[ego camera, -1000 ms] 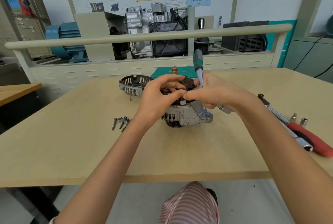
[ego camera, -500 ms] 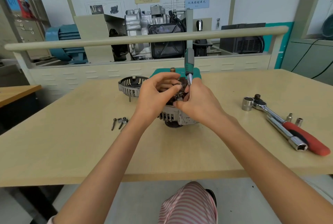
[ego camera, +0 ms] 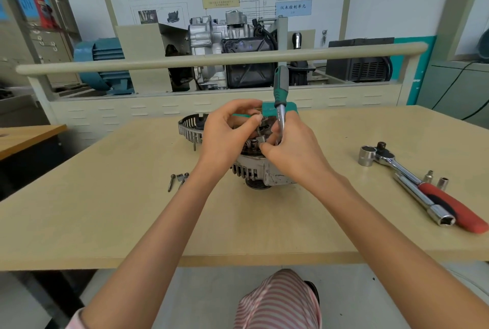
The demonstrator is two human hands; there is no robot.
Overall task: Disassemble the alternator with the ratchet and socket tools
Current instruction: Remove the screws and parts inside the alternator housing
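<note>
The silver alternator (ego camera: 264,174) stands on the wooden table (ego camera: 105,212), its top mostly hidden by both hands. My right hand (ego camera: 293,151) holds a small ratchet with a green and grey handle (ego camera: 281,85) that points upward, its head down on the alternator's top. My left hand (ego camera: 225,135) has curled fingers over the top of the alternator, its fingertips pinching at a small metal part beside the ratchet head. The removed slotted end cover (ego camera: 189,127) lies behind my left hand.
Loose bolts (ego camera: 177,180) lie left of the alternator. On the right lie a large ratchet with a socket (ego camera: 375,156), a red-handled tool (ego camera: 449,207), an extension bar (ego camera: 423,199) and two small sockets (ego camera: 436,180). A green case (ego camera: 291,109) sits behind the alternator.
My right hand swung the green-handled ratchet from leaning right to nearly upright and moved in over the alternator's top. My left hand stayed on the top.
</note>
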